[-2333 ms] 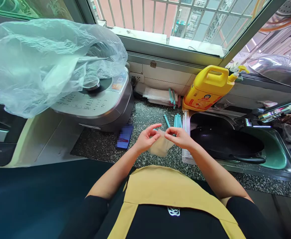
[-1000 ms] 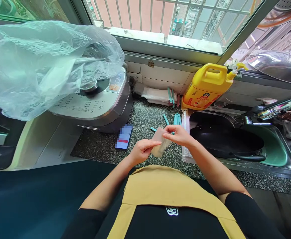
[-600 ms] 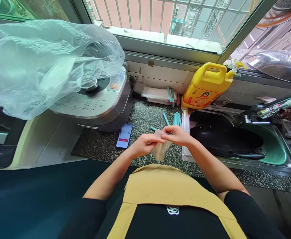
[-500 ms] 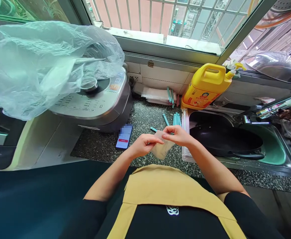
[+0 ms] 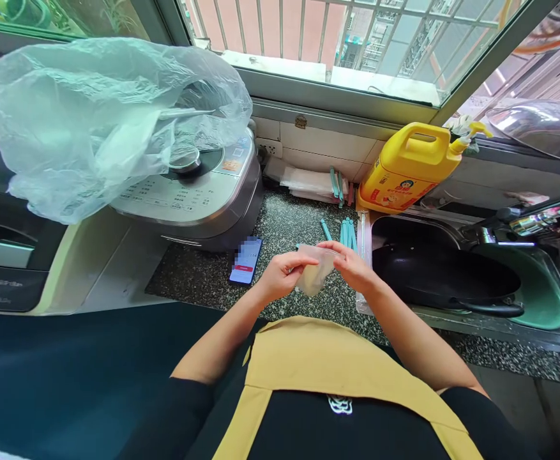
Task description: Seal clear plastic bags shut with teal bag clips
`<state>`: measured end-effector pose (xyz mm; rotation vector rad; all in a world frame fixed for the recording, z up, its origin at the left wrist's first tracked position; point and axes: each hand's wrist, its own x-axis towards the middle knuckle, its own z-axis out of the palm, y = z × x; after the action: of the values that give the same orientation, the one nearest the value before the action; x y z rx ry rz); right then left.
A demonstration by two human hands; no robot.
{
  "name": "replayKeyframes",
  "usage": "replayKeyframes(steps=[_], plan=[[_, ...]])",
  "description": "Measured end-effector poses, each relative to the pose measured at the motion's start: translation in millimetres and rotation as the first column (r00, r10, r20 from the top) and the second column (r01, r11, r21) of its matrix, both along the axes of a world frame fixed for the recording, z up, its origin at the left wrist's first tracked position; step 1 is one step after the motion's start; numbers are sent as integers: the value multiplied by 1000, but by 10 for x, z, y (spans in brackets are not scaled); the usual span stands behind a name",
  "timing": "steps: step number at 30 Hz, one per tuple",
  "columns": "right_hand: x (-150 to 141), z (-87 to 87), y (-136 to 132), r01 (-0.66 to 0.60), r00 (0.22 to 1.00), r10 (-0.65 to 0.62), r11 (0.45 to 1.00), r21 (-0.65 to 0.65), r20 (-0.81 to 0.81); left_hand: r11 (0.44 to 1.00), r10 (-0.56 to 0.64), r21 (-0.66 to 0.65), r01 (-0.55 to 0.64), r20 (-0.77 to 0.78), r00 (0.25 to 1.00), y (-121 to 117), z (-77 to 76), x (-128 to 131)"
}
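A small clear plastic bag (image 5: 314,276) with something pale inside hangs between my two hands over the counter. My left hand (image 5: 283,275) pinches its upper left edge between thumb and fingers. On the other side, my right hand (image 5: 349,263) grips the upper right edge. Just beyond the right hand lie several turquoise sealing clips (image 5: 348,234) side by side, and a single turquoise clip (image 5: 326,229) rests to their left. Another one is mostly hidden behind the bag. What fills the bag is too blurred to name.
A phone (image 5: 246,260) lies left of my hands, beside a rice cooker (image 5: 188,198) partly covered by a large plastic bag (image 5: 92,121). Flat plastic bags (image 5: 308,182) lie by the wall. Right stand a yellow jug (image 5: 404,169) and a sink holding a black wok (image 5: 442,275).
The fingers have drawn apart at the bag's top, which now spreads wider between them. My right hand has shifted slightly right. The whole view has moved a little.
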<state>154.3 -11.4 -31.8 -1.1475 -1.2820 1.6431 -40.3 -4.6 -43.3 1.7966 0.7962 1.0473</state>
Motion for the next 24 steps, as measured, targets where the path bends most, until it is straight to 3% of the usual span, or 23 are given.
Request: replayKeyframes(steps=[4, 8, 14, 20, 24], plan=[[-102, -244, -220, 11, 1000, -15, 989, -149, -25, 996, 89, -34, -87, 39, 995, -28, -34, -22], [-145, -326, -321, 76, 996, -84, 981, -180, -37, 987, 134, -95, -129, 46, 990, -34, -52, -34], [-133, -309, -344, 107, 994, -110, 982, -153, -8, 983, 137, -128, -128, 64, 988, -24, -58, -33], [35, -364, -391, 47, 987, -29, 992, -115, 157, 982, 147, -129, -139, 56, 988, -30, -67, -85], [161, -258, -290, 99, 969, -106, 994, 44, 225, 985, 124, -120, -121, 17, 992, -48, -64, -88]])
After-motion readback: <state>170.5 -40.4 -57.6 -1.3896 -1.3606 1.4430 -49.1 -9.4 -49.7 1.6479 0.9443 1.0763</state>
